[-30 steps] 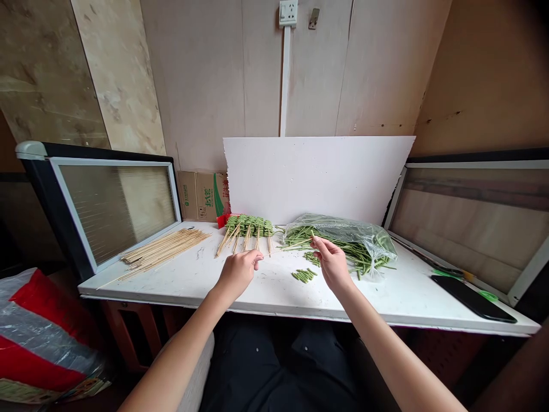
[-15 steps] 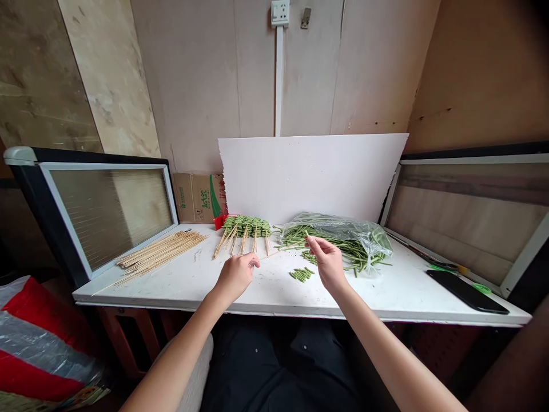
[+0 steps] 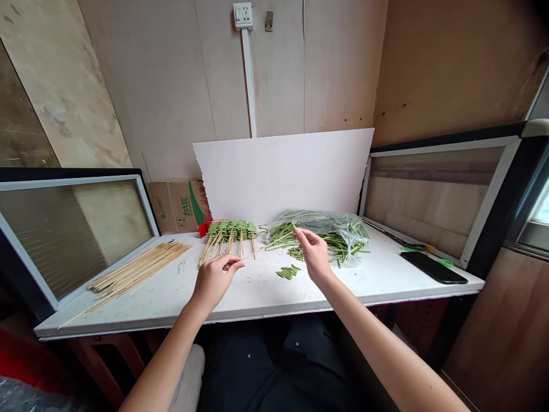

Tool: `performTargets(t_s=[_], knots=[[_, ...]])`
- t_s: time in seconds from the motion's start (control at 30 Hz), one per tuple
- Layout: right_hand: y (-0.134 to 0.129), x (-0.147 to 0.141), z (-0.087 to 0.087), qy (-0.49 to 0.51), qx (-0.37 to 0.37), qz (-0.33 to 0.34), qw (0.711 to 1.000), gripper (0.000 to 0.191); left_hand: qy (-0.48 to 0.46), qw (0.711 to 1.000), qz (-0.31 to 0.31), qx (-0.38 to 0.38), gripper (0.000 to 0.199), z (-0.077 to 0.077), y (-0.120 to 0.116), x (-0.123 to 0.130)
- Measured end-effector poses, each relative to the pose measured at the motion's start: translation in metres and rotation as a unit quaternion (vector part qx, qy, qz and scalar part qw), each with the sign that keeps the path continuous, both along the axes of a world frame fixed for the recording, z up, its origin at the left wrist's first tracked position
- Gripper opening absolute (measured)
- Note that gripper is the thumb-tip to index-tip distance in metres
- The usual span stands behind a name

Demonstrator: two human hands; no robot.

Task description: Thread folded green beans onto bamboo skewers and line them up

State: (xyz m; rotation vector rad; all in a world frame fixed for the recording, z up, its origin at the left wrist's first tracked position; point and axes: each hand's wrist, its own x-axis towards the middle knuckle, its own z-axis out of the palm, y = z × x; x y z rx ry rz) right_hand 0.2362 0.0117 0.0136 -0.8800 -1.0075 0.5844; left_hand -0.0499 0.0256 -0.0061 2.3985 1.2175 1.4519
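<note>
My left hand (image 3: 218, 276) pinches one end of a thin wooden skewer (image 3: 253, 255), which slants up to the right. My right hand (image 3: 312, 252) is closed on a small green bean piece (image 3: 294, 226) near the other end. Whether the piece is on the skewer is too small to tell. Cut bean pieces (image 3: 288, 272) lie on the table just left of my right hand. Behind the hands are loaded bean skewers (image 3: 231, 230) with their sticks towards me, and long green beans (image 3: 338, 243) in a clear plastic bag (image 3: 317, 216).
Many bare skewers (image 3: 139, 272) lie at the left of the white table (image 3: 257, 303). A black phone (image 3: 433, 267) rests at the right, near scissors (image 3: 414, 246). Behind stand a white board (image 3: 283, 171) and a cardboard box (image 3: 175, 206); framed panels flank the table.
The view has turned to the right, so the table appears shifted left. My hands are slightly farther apart, still at the skewer and the bean piece.
</note>
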Motion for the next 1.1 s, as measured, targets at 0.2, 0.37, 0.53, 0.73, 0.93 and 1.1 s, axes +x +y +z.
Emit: performTargets(t_s=[0.2,0.37,0.53,0.73,0.93,1.1], knots=[[0.004,0.005,-0.002,0.023,-0.025,0.001,0.999,0.042,0.051,0.998,0.015,0.035,0.012,0.003,-0.005,0.002],[0.001,0.002,-0.002,0.022,-0.008,0.019,1.0,0.038,0.09,0.995,0.026,0.04,0.017,0.002,-0.006,0.002],[0.0,-0.005,-0.005,0.017,0.01,0.026,0.999,0.038,0.12,0.991,0.041,0.038,0.029,-0.002,-0.002,-0.001],[-0.001,-0.011,-0.01,-0.008,0.026,0.034,0.999,0.039,0.132,0.989,0.06,0.026,0.034,-0.001,-0.002,-0.002],[-0.006,-0.018,-0.009,-0.039,0.017,0.028,0.999,0.044,0.108,0.993,0.044,-0.003,0.035,0.0,-0.003,0.004],[-0.007,-0.021,-0.009,-0.044,0.025,0.035,0.998,0.044,0.09,0.995,0.032,-0.02,0.033,-0.002,-0.004,0.008]])
